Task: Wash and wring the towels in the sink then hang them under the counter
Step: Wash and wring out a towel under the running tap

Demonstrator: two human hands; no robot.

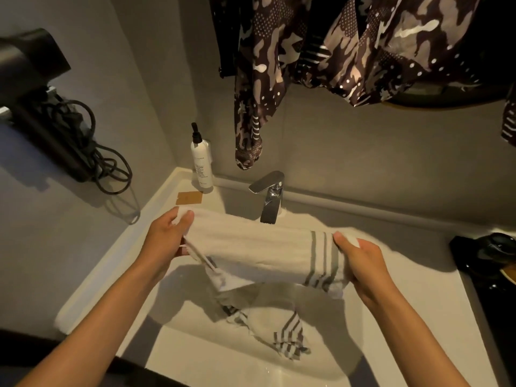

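A white towel (259,252) with grey stripes is held stretched out above the sink (195,344), just in front of the tap (269,196). Its left end is gripped by the left hand (164,236), with the thumb laid over the top edge, and its striped right end is gripped by the right hand (363,261), the fingers curled beneath the cloth. The towel is folded lengthways into a thick band, and a loose part hangs from it down toward the basin. A second striped towel (273,325) lies crumpled in the bottom of the sink, directly below the held one; no standing water can be made out in the basin, and no water is seen running from the tap. The step in hand is judged to be the wringing of the held towel, or the gathering of it in readiness for wringing, since both ends are grasped as if for a twist. The next move would call for the two ends to be turned in opposite directions over the basin, so that any water falls into the sink and not onto the white tabletop (117,269). A pump bottle (201,160) stands at the back left corner of the tabletop, well apart from the hands.
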